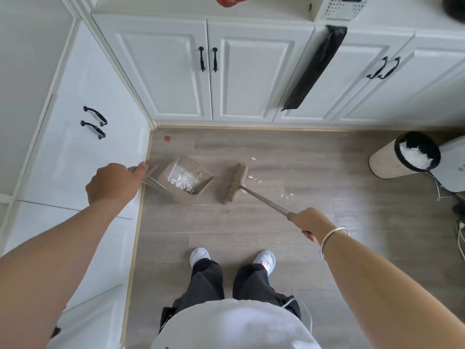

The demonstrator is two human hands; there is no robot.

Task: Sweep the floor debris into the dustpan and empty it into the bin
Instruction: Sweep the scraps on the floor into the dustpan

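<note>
My left hand (115, 181) grips the handle of a grey-brown dustpan (187, 181) that rests on the wood floor near the left cabinets. White paper scraps lie heaped inside the pan. My right hand (310, 222) grips the metal handle of a broom, whose brush head (235, 183) stands on the floor just right of the pan's mouth. Loose white scraps (254, 178) lie on the floor to the right of the brush, with more (286, 196) further right. A round bin (405, 154) with a black liner and white paper inside stands at the right.
White cabinets with black handles line the left (83, 137) and the back (208, 71). A red spot (167, 139) marks the floor in the corner. Cables (461, 235) lie at the right edge. My feet in light slippers (200, 255) stand below the pan.
</note>
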